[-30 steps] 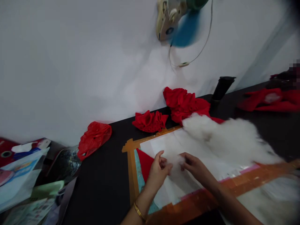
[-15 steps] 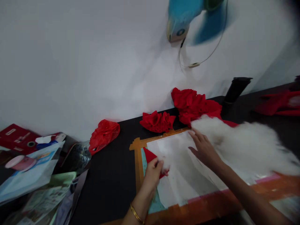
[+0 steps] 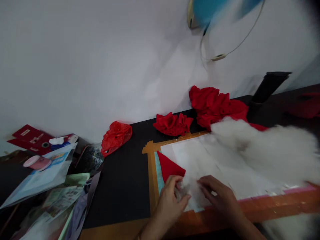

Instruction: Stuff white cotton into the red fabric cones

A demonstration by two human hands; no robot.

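My left hand curls its fingers at the lower edge of a pointed red cloth piece, gripping it beside some white stuffing. Across from it, my right hand has its fingertips drawn together on a wispy tuft of white stuffing between the two hands. Blur hides exactly where the tuft meets the cloth. Both hands are over a white sheet taped to the black table. A large pile of white stuffing lies on the sheet's right side.
Gathered red cloth bundles and a red plastic bag lie along the wall. A black cylinder leans at the back right. At left are a pink-lidded jar, a red box and a pale green tray. A blue fan hangs above.
My right hand has come from the stuffing pile toward my left hand, and its fingers have closed. The red piece now points up and away, and my left hand sits nearer to me.
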